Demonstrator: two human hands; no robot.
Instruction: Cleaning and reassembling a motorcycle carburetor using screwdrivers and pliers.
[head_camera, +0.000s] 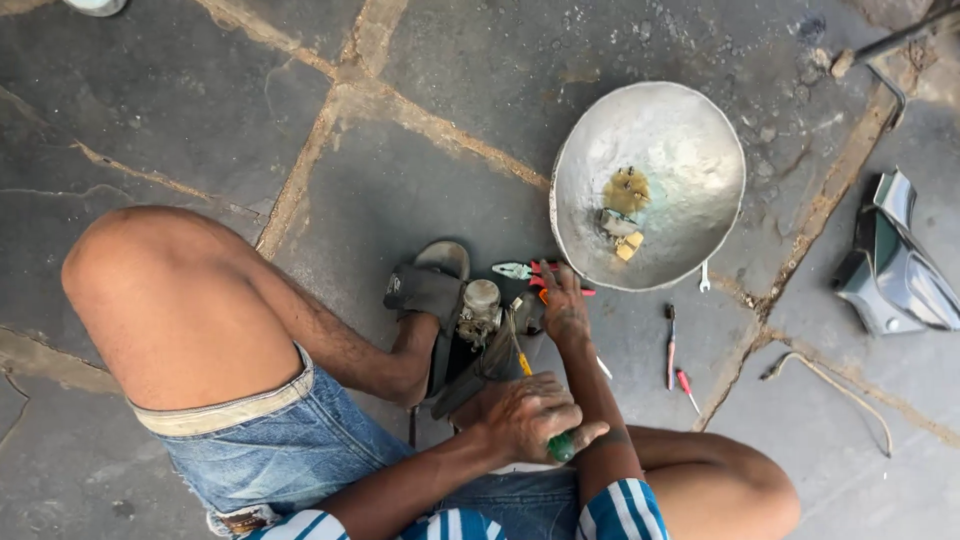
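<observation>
— While the person sits on the stone floor (430, 170), what has the left hand (525, 415) got?

— It's curled tight round a green-handled screwdriver (560, 447). Only the green end of the handle shows past the fingers; a thin yellowish shaft runs up from the fist toward the carburetor (481, 310).

— And the carburetor itself?

— A small, grimy metal body with a pale round cap on top, dull grey, dirty. It sits between the person's sandalled feet, just below and left of the big metal bowl (700, 130).

— The right hand (563, 308)?

— It reaches up beside the carburetor, palm down, fingers loosely spread over the red-handled pliers (540, 272) lying at the near rim of the bowl. Whether it actually grips them, I cannot tell.

— What's in the bowl?

— A puddle of yellowish liquid with a few small metal and brass parts lying in it.

— Anything else around the bowl?

— Just below its right edge a small wrench (704, 277), and further down two little red-handled screwdrivers (671, 345). Well to the right of the bowl lies a grey plastic panel (890, 265).
</observation>
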